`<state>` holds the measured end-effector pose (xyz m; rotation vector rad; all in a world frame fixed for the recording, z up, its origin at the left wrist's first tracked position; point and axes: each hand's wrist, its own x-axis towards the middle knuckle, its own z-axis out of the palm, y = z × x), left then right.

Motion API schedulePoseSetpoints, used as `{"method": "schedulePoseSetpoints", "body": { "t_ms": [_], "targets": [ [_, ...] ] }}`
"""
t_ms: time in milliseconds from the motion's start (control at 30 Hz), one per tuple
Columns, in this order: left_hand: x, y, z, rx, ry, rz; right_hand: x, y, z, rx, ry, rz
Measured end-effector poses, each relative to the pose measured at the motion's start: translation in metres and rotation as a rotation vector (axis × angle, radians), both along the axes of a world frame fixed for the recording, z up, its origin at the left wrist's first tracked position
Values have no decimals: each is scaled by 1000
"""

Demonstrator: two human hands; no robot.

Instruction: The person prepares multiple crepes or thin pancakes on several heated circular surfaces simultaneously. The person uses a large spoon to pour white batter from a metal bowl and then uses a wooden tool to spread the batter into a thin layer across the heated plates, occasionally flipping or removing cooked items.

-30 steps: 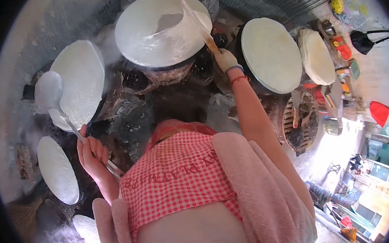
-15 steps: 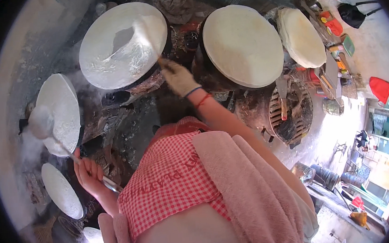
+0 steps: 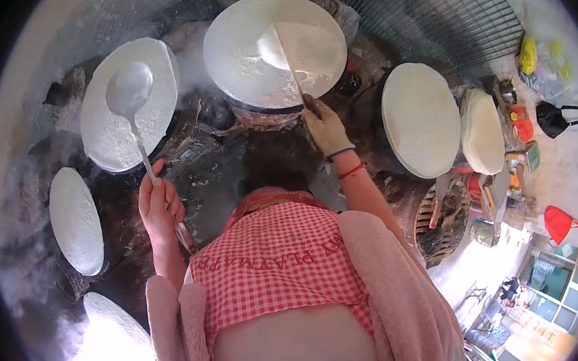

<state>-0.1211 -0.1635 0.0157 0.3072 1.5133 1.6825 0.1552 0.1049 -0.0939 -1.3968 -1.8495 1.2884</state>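
My left hand [image 3: 160,203] is bare and closed round the long handle of a metal ladle [image 3: 130,91]. The ladle's bowl hangs over a round griddle [image 3: 106,144] coated with white batter. In a pale glove, my right hand [image 3: 327,128] grips a long thin spreader [image 3: 292,70]. Its blade lies across the wet batter on a larger round griddle [image 3: 236,66] straight ahead. The batter there looks shiny around the blade and paler and smoother to its right. How the gloved fingers close round the handle is partly hidden.
A griddle with a cream sheet [image 3: 421,119] and a stack of flat sheets [image 3: 482,131] stand at the right. Nearer is a grated stove [image 3: 442,226] with a spatula [image 3: 437,211] on it. Another coated griddle [image 3: 76,221] is at the left, amid steam. Wire mesh [image 3: 459,11] is behind.
The view has swung left, so everything sits further right. The spreader blade now lies across the batter of the large griddle. The ladle stays over the griddle to its left.
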Motion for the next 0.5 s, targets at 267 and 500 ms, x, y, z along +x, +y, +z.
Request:
{"method": "schedulePoseSetpoints", "body": {
  "t_ms": [267, 500],
  "targets": [
    [16, 88, 14, -51, -85, -384, 13, 59, 18, -415, 263, -119],
    [78, 119, 1, 85, -555, -195, 90, 31, -60, 350, 211, 406]
  ]
}}
